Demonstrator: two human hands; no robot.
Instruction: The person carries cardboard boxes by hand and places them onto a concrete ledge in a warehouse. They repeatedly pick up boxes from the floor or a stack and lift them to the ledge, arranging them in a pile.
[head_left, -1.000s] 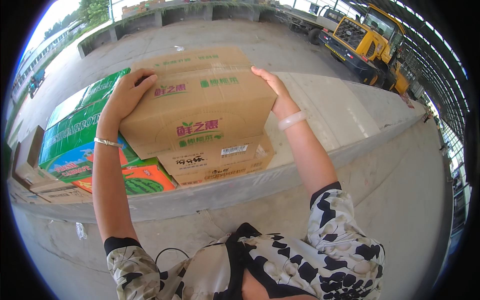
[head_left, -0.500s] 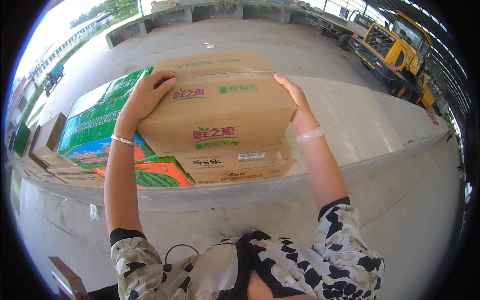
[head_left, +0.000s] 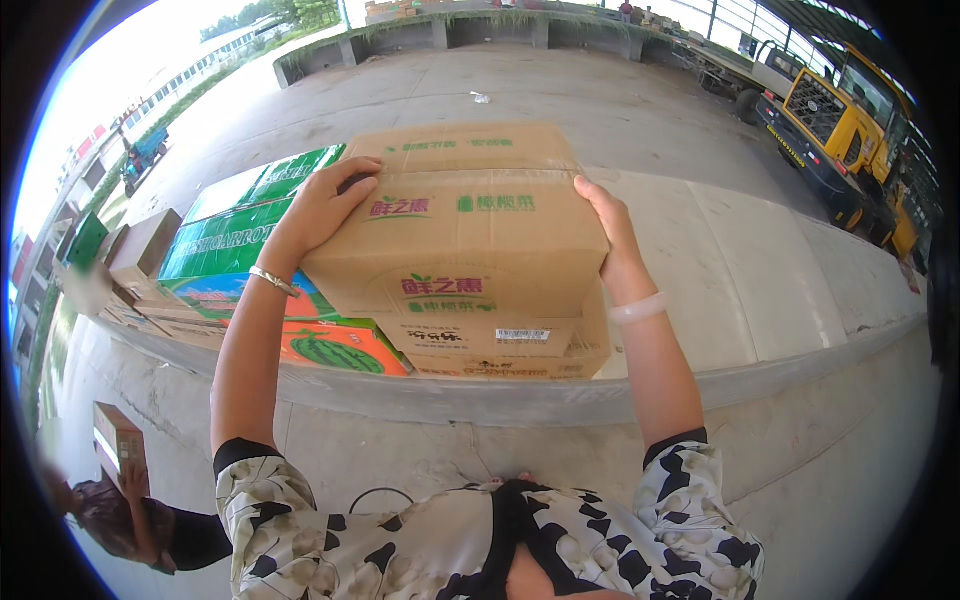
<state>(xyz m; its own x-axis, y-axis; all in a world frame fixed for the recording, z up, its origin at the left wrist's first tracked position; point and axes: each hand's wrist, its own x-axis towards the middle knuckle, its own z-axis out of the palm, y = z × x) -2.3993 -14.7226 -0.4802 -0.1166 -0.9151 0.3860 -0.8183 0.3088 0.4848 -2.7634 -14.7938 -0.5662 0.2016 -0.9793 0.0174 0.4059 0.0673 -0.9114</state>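
A brown cardboard box [head_left: 465, 225] with green and red print is gripped between both my hands, one on each side. My left hand [head_left: 322, 205], with a thin bracelet at the wrist, presses its upper left corner. My right hand [head_left: 612, 232], with a pale bangle, presses its right side. The box rests on top of a second brown cardboard box [head_left: 500, 345] that stands on a raised concrete platform [head_left: 720, 290].
Green and orange fruit cartons [head_left: 250, 235] lie left of the stack, with flat brown cardboard [head_left: 140, 245] beyond them. A yellow loader [head_left: 850, 140] is parked at the far right. Another person [head_left: 130, 510] holds a small box at lower left, below the platform edge.
The view has shifted left and nearer to the boxes. Both hands keep their hold on the top box, which sits a little squarer on the lower one. A person has come into view at lower left.
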